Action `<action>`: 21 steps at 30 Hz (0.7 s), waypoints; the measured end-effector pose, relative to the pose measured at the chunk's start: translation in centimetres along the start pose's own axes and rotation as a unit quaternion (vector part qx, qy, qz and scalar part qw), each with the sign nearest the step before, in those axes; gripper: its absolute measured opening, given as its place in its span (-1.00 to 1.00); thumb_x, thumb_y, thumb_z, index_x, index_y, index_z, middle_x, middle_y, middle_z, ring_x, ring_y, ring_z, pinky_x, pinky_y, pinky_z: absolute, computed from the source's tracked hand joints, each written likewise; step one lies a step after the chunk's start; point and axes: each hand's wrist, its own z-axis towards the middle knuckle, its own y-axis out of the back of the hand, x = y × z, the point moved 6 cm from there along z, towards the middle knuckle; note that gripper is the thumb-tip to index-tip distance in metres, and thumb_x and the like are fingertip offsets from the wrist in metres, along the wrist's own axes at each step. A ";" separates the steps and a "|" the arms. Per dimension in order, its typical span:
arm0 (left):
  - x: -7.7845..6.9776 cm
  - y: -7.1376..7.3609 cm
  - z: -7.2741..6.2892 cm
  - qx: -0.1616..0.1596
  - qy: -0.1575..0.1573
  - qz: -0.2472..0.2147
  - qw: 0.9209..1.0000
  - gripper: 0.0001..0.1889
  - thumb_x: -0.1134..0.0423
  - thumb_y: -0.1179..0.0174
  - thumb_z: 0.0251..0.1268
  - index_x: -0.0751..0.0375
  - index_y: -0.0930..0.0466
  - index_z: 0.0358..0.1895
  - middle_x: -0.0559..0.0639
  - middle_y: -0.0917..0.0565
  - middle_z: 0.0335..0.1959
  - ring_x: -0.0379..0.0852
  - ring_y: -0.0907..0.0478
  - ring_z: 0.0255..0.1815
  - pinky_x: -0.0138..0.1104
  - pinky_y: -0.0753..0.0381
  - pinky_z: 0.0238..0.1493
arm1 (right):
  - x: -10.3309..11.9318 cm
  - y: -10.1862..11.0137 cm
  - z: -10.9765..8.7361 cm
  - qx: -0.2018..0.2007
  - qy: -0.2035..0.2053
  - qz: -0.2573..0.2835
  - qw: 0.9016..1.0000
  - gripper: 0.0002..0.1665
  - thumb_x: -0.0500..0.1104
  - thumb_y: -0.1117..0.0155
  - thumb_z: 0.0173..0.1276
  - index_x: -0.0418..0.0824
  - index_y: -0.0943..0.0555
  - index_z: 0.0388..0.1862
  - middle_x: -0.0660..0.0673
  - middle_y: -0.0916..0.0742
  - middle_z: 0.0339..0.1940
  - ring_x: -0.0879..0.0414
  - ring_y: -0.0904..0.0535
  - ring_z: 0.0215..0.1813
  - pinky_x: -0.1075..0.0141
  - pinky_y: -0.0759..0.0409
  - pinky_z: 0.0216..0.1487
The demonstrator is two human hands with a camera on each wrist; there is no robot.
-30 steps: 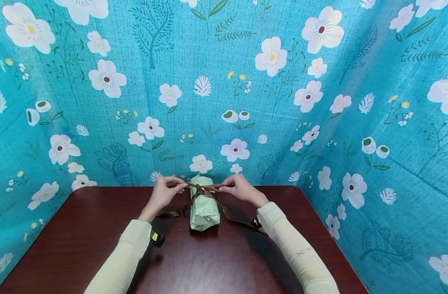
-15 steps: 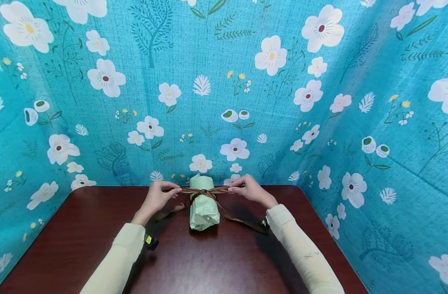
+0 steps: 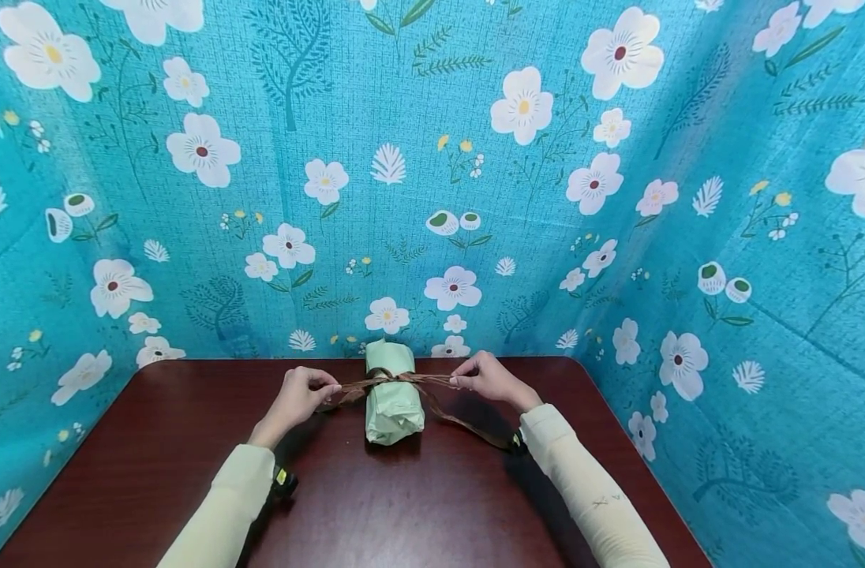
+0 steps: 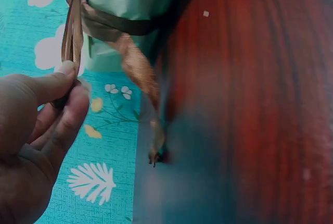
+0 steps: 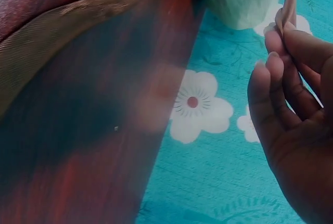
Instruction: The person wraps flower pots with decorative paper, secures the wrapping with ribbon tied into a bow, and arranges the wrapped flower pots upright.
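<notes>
A package wrapped in pale green paper (image 3: 393,414) lies near the far edge of the table, with a brown ribbon (image 4: 139,67) wound round it and crossed in a knot on top. To its left, my left hand (image 3: 295,402) pinches a folded loop of the ribbon between thumb and fingers; the left wrist view shows the doubled strands. My right hand (image 3: 495,380) pinches another loop on the right side. Both loops stretch sideways from the knot, nearly level. One loose ribbon tail hangs down on the left, and a longer tail (image 5: 62,23) runs right across the table.
The dark red-brown table (image 3: 376,505) reaches to a blue floral cloth (image 3: 404,197) hanging close behind the package and along both sides. A small black wrist camera (image 3: 285,481) sits under the left sleeve. The right tail passes near the right wrist.
Both hands have moved apart, drawing the ribbon loops outward and longer on each side of the knot. They also sit slightly lower in the head view. The package has barely moved.
</notes>
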 end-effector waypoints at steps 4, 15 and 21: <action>0.6 -0.5 -0.7 0.012 0.015 0.016 1.000 -0.88 0.35 -0.34 0.35 0.17 -0.81 -0.36 0.02 -0.75 -0.50 -0.08 -0.63 -0.49 -0.36 -0.58 -0.44 | -0.6 -0.4 -0.4 0.003 -0.014 0.013 1.000 -0.82 -0.20 -0.33 0.45 -0.21 -0.84 -0.19 -0.11 -0.85 -0.30 -0.14 -0.67 -0.36 0.34 -0.51 -0.39; 2.0 -0.6 -1.5 0.005 0.054 0.027 0.998 -0.89 0.36 -0.35 0.32 0.23 -0.81 -0.38 0.10 -0.77 -0.49 -0.21 -0.61 -0.55 -0.36 -0.59 -0.46 | -0.3 -0.8 -0.6 0.005 -0.012 0.013 1.000 -0.84 -0.22 -0.34 0.44 -0.15 -0.85 -0.23 -0.17 -0.84 -0.32 -0.11 -0.67 -0.40 0.38 -0.46 -0.46; 2.4 -0.6 -1.5 0.017 0.066 0.035 0.997 -0.90 0.37 -0.34 0.34 0.25 -0.81 -0.35 0.09 -0.76 -0.48 -0.20 -0.61 -0.54 -0.32 -0.60 -0.44 | 0.4 -1.0 -0.6 0.012 -0.005 0.012 1.000 -0.84 -0.25 -0.33 0.44 -0.20 -0.84 -0.22 -0.20 -0.84 -0.32 -0.17 -0.75 -0.29 0.38 -0.49 -0.46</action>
